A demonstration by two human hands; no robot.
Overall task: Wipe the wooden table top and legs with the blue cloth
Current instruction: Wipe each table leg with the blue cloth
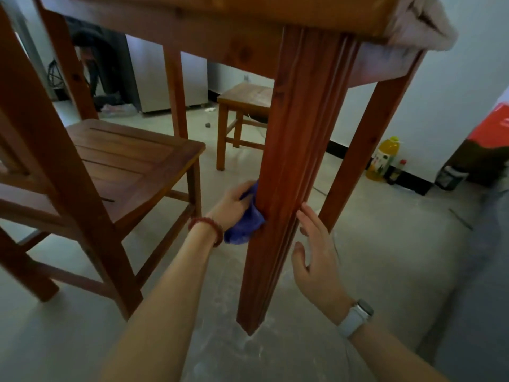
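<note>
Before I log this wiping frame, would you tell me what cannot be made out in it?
All in the head view:
- Table top: cut off by the upper edge; only the nearest table leg and the apron show.
- Blue cloth: partly hidden by the left hand and the leg.
- Right hand: whether its fingertips touch the leg is unclear.
- Yellow bottle: label too small to read.

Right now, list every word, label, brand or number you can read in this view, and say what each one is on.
No text can be read.
Yellow plastic bottle by the wall: pictured label, any print too small and blurred.
Small dark bottle with a red cap beside it: label unreadable.
Red and white object at the right edge: no lettering visible.
</note>
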